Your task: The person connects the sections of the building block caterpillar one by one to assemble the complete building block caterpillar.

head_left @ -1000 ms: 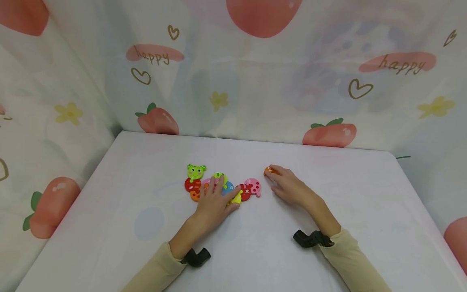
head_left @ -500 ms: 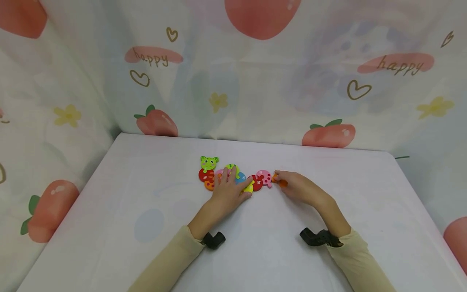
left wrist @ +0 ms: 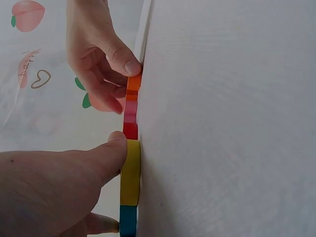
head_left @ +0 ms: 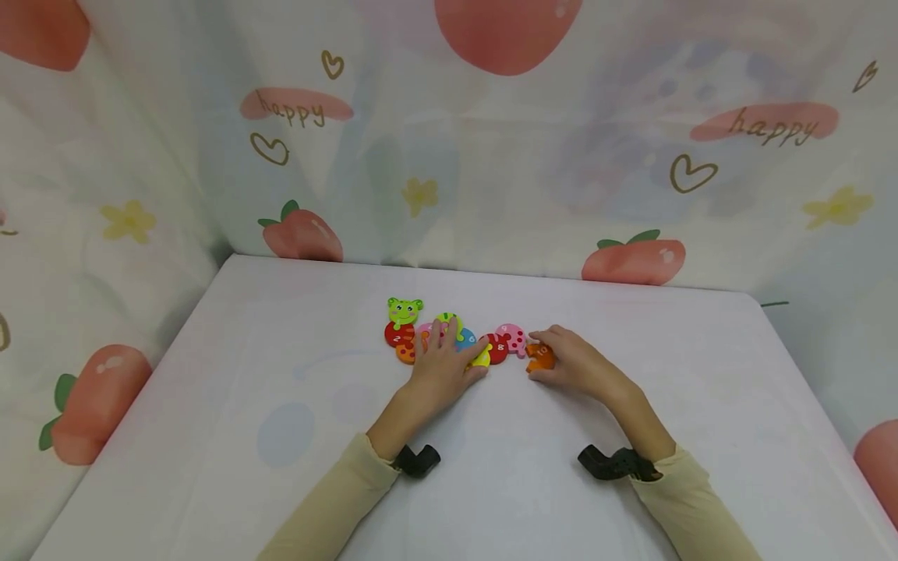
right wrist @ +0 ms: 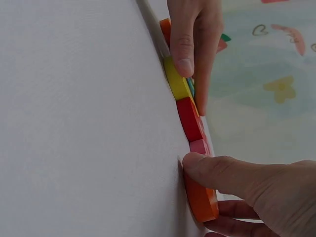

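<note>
A row of round, numbered caterpillar puzzle pieces lies on the white table, with a green smiling head piece (head_left: pixel 404 312) at its left end. My left hand (head_left: pixel 442 378) rests on the middle pieces with its fingers spread, partly hiding them. In the left wrist view, its thumb touches the yellow piece (left wrist: pixel 130 173). At the row's right end, beyond the red piece marked 8 (head_left: pixel 497 349), is a spotted pink piece (head_left: pixel 512 337). Beside it my right hand (head_left: pixel 578 362) pinches an orange piece (head_left: pixel 540 357) between thumb and fingers. Whether orange and pink interlock, I cannot tell.
The white-covered table (head_left: pixel 337 467) extends around the puzzle on all sides. Behind and to the left hangs a pale curtain (head_left: pixel 484 171) printed with fruit, hearts and flowers. A black wrist mount (head_left: pixel 617 463) sits at my right cuff.
The left hand and the row have shifted right and slightly away from me. The right hand has moved the orange piece right and nearer, turning it, to the pink end.
</note>
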Available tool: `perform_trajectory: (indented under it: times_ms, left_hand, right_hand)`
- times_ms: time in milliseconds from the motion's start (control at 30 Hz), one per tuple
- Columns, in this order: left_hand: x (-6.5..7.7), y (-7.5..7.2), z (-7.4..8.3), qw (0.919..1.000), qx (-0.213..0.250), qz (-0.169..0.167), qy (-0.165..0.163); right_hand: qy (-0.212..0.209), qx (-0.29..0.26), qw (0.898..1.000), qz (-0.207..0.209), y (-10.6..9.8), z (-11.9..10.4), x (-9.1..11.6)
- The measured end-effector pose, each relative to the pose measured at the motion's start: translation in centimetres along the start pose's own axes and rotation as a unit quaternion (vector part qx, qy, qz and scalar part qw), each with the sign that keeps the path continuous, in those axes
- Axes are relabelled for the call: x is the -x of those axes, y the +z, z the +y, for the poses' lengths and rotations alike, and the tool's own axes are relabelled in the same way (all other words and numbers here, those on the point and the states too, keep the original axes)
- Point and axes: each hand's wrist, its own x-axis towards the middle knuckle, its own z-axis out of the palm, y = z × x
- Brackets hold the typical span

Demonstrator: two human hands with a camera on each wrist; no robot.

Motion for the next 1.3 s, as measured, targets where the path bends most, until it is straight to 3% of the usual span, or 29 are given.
perform_trajectory:
  times_ms: [500, 667, 867, 1067, 1300]
  left_hand:
    - [0.2, -0.1, -0.1, 1.0000, -0.006, 0.006, 0.004]
    - [0.2, 0.0, -0.1, 1.0000, -0.004, 0.005, 0.004]
    - [0.2, 0.0, -0.1, 1.0000, -0.007, 0.005, 0.004]
    - [0.2, -0.1, -0.1, 0.9999, -0.008, 0.003, 0.006]
    - [0.3, -0.1, -0.1, 0.9999, -0.011, 0.008, 0.009]
  right_hand:
    - [-0.073, -0.011, 0.997, -0.032, -0.7, 1.3, 0.1]
    - [-0.061, -0.007, 0.998, -0.008, -0.7, 1.2, 0.3]
    - [-0.069, -0.009, 0.996, 0.056, -0.2, 0.2, 0.3]
    - [-0.032, 0.031, 0.995, 0.086, 0.8, -0.9, 0.0]
    - [-0.016, 0.069, 0.991, 0.116, 1.5, -1.7, -0.1]
